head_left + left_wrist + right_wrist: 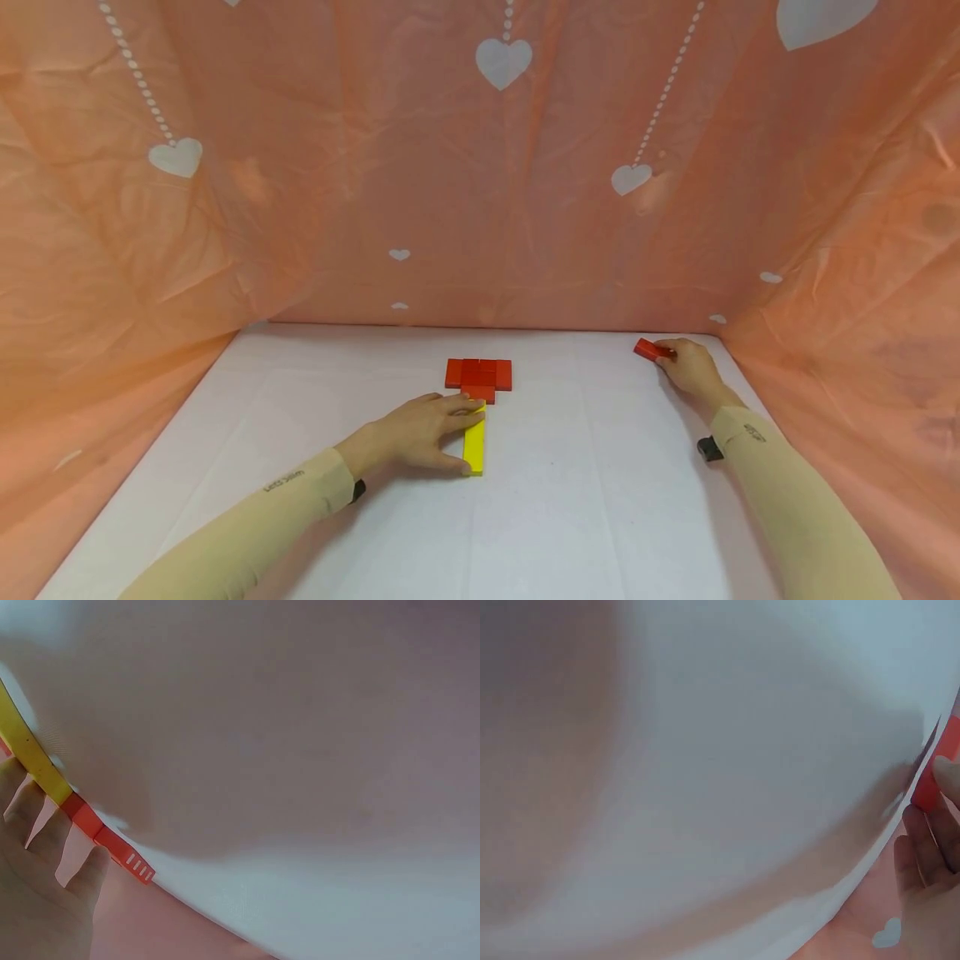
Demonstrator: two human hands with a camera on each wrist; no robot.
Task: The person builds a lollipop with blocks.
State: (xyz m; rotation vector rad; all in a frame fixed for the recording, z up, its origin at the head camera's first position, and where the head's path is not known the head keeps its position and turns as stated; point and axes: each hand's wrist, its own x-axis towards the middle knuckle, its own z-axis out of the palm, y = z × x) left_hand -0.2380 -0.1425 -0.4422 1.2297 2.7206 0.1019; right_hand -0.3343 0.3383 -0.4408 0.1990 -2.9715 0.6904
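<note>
My left hand (423,432) lies spread over a long yellow block (474,450), its thumb at the near end and its fingertips across the far end. In the left wrist view the fingers (49,840) reach along the edge of the yellow block (30,754). Just beyond that block, several flat red blocks (478,375) form a T shape on the table. At the far right, my right hand (692,367) pinches a red block (651,350) between thumb and fingers. The right wrist view catches only part of this red block (937,765), at its right edge.
A white cloth (570,500) covers the table. Behind it and on both sides hangs a pink curtain (450,183) printed with white hearts, meeting the table's edges. The right hand is close to the back right corner.
</note>
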